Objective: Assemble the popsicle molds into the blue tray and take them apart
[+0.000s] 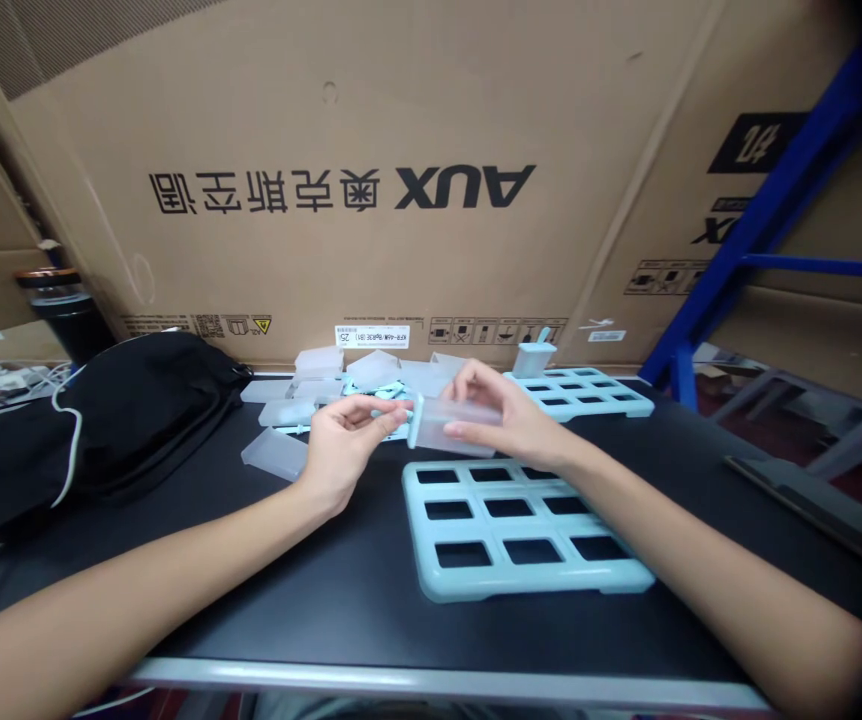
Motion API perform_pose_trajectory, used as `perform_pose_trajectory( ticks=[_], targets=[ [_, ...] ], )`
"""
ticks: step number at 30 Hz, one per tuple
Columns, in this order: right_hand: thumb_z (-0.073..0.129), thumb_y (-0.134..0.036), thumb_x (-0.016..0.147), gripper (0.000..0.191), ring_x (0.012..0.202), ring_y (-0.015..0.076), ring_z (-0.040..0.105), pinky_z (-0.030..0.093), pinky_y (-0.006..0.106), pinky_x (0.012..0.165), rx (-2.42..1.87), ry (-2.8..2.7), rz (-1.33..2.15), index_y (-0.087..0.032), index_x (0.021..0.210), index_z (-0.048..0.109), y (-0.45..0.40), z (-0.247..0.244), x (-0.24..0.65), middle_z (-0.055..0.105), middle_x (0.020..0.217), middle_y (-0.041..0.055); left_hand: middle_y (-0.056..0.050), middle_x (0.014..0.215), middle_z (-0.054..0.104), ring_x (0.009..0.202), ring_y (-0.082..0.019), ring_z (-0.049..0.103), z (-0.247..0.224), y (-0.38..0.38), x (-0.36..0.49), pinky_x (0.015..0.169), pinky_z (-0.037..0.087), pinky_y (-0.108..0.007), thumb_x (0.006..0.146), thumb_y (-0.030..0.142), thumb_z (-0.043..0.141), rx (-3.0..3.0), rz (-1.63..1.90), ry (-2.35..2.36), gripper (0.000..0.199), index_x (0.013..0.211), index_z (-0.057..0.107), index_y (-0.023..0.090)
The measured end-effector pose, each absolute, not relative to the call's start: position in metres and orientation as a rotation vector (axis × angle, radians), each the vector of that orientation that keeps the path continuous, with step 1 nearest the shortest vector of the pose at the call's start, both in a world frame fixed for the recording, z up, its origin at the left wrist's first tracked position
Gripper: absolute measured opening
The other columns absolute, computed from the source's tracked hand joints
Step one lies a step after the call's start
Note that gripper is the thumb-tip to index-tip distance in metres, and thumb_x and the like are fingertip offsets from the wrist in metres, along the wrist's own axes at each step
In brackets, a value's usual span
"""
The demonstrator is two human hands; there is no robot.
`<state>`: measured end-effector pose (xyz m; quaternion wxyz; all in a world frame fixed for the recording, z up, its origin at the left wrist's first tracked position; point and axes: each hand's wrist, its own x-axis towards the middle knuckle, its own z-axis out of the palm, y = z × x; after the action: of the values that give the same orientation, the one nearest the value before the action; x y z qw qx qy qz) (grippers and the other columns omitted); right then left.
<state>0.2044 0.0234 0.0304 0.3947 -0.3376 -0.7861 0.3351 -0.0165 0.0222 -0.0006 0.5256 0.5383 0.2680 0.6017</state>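
My right hand holds a translucent plastic mould cup on its side, just above the far edge of a light blue tray with several rectangular openings. My left hand pinches a small light blue stick piece at the cup's open end. Behind the hands lies a pile of several more translucent cups with blue sticks among them. A second blue tray lies farther back on the right, with one cup standing upright in it.
The black table has a metal front edge. A black bag with a white cord lies at the left. Large cardboard boxes stand behind the table. A blue metal rack rises at the right.
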Motion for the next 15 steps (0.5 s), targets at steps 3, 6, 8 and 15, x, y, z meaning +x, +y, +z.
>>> perform_pose_trajectory(
  ticks=[3,6,8,15],
  targets=[
    [0.072,-0.042,0.078,0.039,0.079,0.0146,0.055,0.051,0.033,0.074,-0.783,-2.044,0.953,-0.023,0.081,0.039,0.021,0.024,0.192,0.054,0.087,0.0002,-0.009,0.095,0.075,0.096,-0.024,0.069,-0.001,0.018,-0.014,0.087,0.053,-0.036,0.069,0.034,0.083,1.337,1.365,0.699,0.025,0.084,0.073,0.016],
    [0.073,-0.039,0.078,0.035,0.085,0.0158,0.058,0.051,0.034,0.079,-0.764,-2.024,0.934,-0.023,0.086,0.043,0.020,0.022,0.188,0.055,0.091,0.0010,-0.009,0.103,0.074,0.104,-0.026,0.066,-0.002,0.017,-0.014,0.093,0.051,-0.039,0.072,0.036,0.081,1.394,1.353,0.729,0.032,0.098,0.074,0.018],
    [0.071,-0.039,0.080,0.035,0.096,0.0189,0.060,0.050,0.037,0.085,-0.735,-2.001,0.919,-0.024,0.099,0.046,0.019,0.024,0.189,0.058,0.100,0.0035,-0.009,0.117,0.069,0.116,-0.027,0.059,-0.002,0.016,-0.015,0.099,0.048,-0.039,0.076,0.036,0.077,1.464,1.332,0.697,0.036,0.108,0.072,0.019],
    [0.053,-0.045,0.091,0.049,0.106,0.0244,0.056,0.048,0.042,0.089,-0.875,-1.999,0.833,-0.033,0.136,0.039,0.020,0.045,0.213,0.052,0.127,0.0074,-0.009,0.134,0.052,0.109,-0.020,0.056,-0.009,0.017,-0.015,0.087,0.052,-0.032,0.088,0.037,0.064,1.603,1.205,0.567,0.045,0.129,0.051,0.024]
  ],
)
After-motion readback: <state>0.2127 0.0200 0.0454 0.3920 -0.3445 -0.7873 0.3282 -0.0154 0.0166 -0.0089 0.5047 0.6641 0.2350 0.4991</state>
